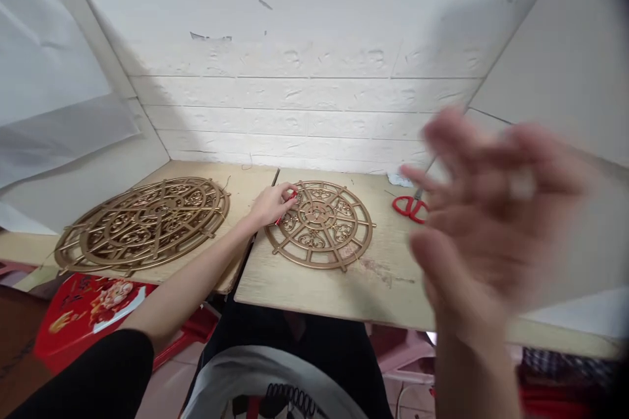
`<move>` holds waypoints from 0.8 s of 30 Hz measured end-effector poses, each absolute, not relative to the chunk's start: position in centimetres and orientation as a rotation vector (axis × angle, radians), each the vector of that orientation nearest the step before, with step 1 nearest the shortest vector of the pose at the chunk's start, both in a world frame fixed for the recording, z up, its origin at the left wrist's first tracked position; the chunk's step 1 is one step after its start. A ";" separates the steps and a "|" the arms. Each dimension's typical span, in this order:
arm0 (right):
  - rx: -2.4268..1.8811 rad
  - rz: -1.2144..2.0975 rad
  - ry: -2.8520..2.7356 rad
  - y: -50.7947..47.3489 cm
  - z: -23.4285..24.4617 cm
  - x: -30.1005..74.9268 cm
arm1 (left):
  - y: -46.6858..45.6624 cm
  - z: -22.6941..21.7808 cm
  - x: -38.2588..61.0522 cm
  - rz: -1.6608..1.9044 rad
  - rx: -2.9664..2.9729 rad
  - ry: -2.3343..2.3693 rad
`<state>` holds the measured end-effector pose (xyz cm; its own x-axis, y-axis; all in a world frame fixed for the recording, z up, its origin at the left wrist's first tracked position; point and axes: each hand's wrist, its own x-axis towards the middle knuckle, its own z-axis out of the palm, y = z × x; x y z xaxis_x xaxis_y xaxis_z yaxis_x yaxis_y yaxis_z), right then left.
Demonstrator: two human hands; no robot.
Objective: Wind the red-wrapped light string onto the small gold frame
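Note:
My left hand (272, 203) reaches forward and rests on the left rim of a round gold openwork disc (322, 226) that lies flat on the wooden table (393, 288). Its fingers curl around something small and red at the disc's edge; I cannot make out what it is. My right hand (486, 229) is raised close to the camera on the right, smeared by motion, with its fingers spread and nothing visible in it.
A stack of larger gold openwork discs (142, 222) lies on the left table. Red-handled scissors (410, 206) lie beyond the right side of the small disc. A red box (83, 311) sits below the left table. White walls enclose the back and sides.

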<state>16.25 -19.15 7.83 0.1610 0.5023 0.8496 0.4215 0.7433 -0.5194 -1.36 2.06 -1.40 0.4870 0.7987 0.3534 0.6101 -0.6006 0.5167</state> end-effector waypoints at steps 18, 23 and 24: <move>-1.455 0.295 -1.699 -6.8 -1.9 16.9 | 0.1 -0.2 -0.9 1.099 2.254 1.113; -1.321 0.457 -1.542 -5.9 -1.0 16.7 | 0.0 -0.3 -0.9 1.143 2.200 1.018; -1.307 0.467 -1.553 -5.6 -0.8 16.5 | 0.0 -0.4 -0.8 1.146 2.199 1.006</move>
<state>16.52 -5.60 -0.76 0.0965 0.8927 0.4402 0.5021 0.3382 -0.7960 -0.84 -0.01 -0.36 0.3849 0.7772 0.4978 0.3927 -0.6260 0.6737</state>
